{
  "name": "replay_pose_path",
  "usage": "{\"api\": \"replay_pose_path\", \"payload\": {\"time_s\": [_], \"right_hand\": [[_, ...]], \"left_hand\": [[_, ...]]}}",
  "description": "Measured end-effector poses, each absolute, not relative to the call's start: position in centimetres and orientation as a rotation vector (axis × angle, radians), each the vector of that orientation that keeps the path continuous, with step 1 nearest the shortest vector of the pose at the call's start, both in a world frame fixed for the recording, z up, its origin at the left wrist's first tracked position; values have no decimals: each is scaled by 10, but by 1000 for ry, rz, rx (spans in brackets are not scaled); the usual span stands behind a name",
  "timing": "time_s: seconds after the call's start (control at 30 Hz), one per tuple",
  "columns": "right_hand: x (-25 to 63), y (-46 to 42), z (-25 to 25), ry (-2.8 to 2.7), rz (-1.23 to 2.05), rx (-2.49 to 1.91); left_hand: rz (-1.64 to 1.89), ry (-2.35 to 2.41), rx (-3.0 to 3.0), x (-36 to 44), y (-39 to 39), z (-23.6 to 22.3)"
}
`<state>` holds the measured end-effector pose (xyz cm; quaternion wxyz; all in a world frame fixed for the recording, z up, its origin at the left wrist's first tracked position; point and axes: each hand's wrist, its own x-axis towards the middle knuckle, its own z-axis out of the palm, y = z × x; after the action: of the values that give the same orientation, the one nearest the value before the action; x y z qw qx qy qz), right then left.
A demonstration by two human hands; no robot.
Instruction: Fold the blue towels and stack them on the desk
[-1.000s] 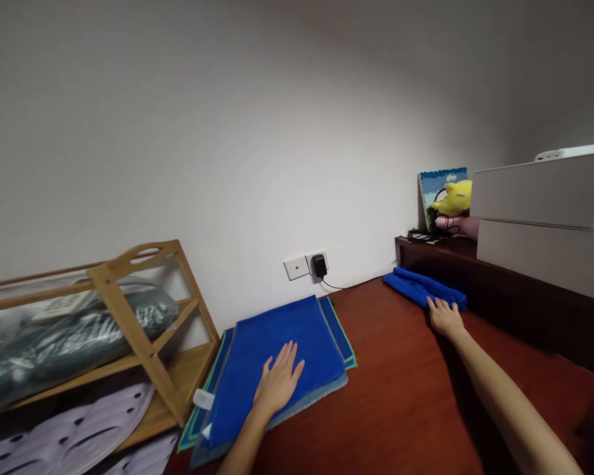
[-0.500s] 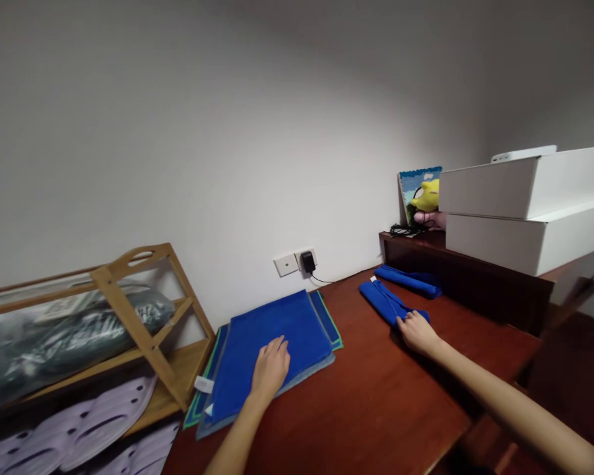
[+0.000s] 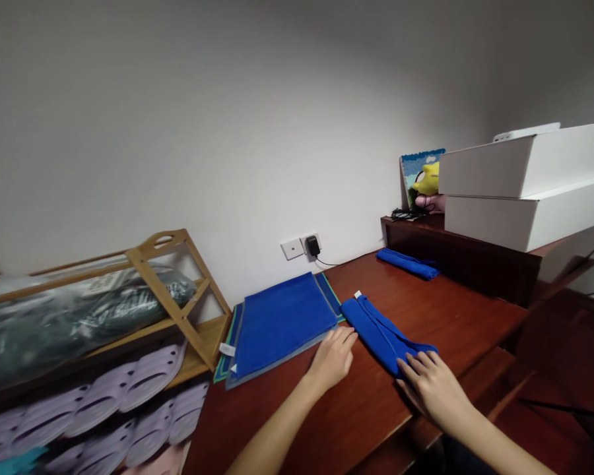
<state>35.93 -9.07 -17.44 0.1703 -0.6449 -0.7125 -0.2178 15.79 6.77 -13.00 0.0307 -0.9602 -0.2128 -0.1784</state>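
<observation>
A long folded blue towel [image 3: 371,330] with a small white label lies slantwise on the reddish-brown desk [image 3: 321,422]. My right hand [image 3: 433,386] grips its near end, fingers over the top. Just left of this towel, my left hand [image 3: 332,356] hovers low over the desk with fingers loosely extended and nothing visible in them. Beyond it, a flat stack of towels [image 3: 287,323] has a plain blue one on top, with grey and green-edged ones showing beneath. Another folded blue towel [image 3: 408,264] rests farther back, by the raised ledge.
White boxes [image 3: 490,221] are stacked on the raised ledge at right, beside a yellow plush toy [image 3: 428,178] and a picture. A black adapter [image 3: 313,246] is plugged into the wall. At left, a wooden rack [image 3: 178,310] holds plastic-wrapped goods and lilac clogs [image 3: 148,379].
My right hand has drawn one folded blue towel away from the other, toward me. My left hand has left the flat stack and moved right, beside that towel.
</observation>
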Motion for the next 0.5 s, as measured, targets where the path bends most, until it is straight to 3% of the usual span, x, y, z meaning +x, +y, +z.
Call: {"api": "replay_pose_path", "payload": {"time_s": [0.17,0.27,0.5], "right_hand": [[402,-134,-158,-2032,-229,-1678],[423,-149,-152,-2040,-40,-1660],[431,-137,-153,-1834,-91,-1785]], "left_hand": [[-647,-744,-2971,178,83,-121],[-534,-794,-3044,196,94,-121],[-270,-666,-3168,228,104,-128]]}}
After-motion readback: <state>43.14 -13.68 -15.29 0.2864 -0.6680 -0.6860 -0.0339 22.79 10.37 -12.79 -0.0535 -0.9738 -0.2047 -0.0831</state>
